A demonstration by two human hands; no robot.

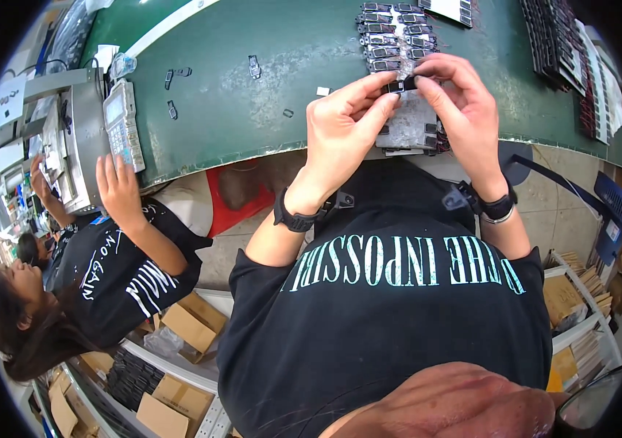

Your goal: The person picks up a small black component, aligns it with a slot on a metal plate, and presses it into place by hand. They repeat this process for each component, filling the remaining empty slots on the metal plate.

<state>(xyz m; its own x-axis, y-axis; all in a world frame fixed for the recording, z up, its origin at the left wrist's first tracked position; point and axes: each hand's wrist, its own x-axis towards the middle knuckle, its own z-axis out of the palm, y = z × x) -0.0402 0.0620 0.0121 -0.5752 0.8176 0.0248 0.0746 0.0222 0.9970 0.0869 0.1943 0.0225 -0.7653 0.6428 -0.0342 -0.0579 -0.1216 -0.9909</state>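
Between the fingertips of both hands is a small black part with a light rectangular patch [400, 86]. My left hand [344, 135] pinches its left side with thumb and forefinger. On the other side, my right hand [464, 109] has thumb and fingers closed on its dark right end. Just beyond my fingers, two columns of similar small black parts [379, 40] lie in a row on the green table [311, 44]. A grey, plastic-looking stack [407, 124] sits under my hands at the table's near edge, partly hidden by them.
Several loose black parts [255, 67] lie on the table to the left, near a small white block [323, 91]. Black strips and panels [570, 55] are piled at the far right. Another person's hand [119, 191] is by a grey keypad device [122, 124] on the left.
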